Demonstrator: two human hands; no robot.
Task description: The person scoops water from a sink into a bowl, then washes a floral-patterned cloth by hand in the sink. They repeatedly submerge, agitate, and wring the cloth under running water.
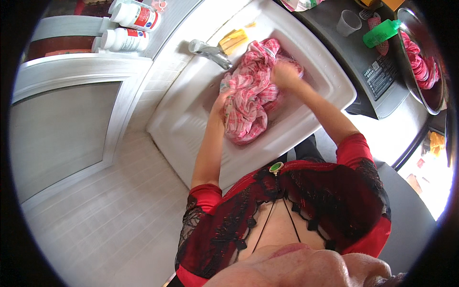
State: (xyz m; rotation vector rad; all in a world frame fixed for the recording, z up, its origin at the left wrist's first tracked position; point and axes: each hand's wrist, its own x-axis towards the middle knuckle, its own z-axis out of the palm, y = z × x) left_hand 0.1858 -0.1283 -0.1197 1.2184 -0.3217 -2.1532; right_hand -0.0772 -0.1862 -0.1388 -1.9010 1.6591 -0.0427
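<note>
A wet, bunched pink-and-white checked cloth [247, 107] lies in the basin of a white ceramic sink [333, 71]. At its left side, my left hand [225, 102] grips the folds, with the fingers partly hidden in the fabric. My right hand [287, 76], blurred, is closed in a fist at the cloth's right side, where a part of the fabric reaches past it. Which fold the right fingers hold is hidden. Water around the cloth looks pinkish. Above the basin juts a chrome faucet [211, 53], and no stream shows from its spout.
A yellow block [233, 41], perhaps soap, rests on the sink's back ledge. White bottles [125, 39] stand by a mirrored cabinet at left. On the dark surface at right are a plastic cup [348, 23], a green bottle [382, 33] and a metal basin [408, 84] holding pink cloth [421, 64].
</note>
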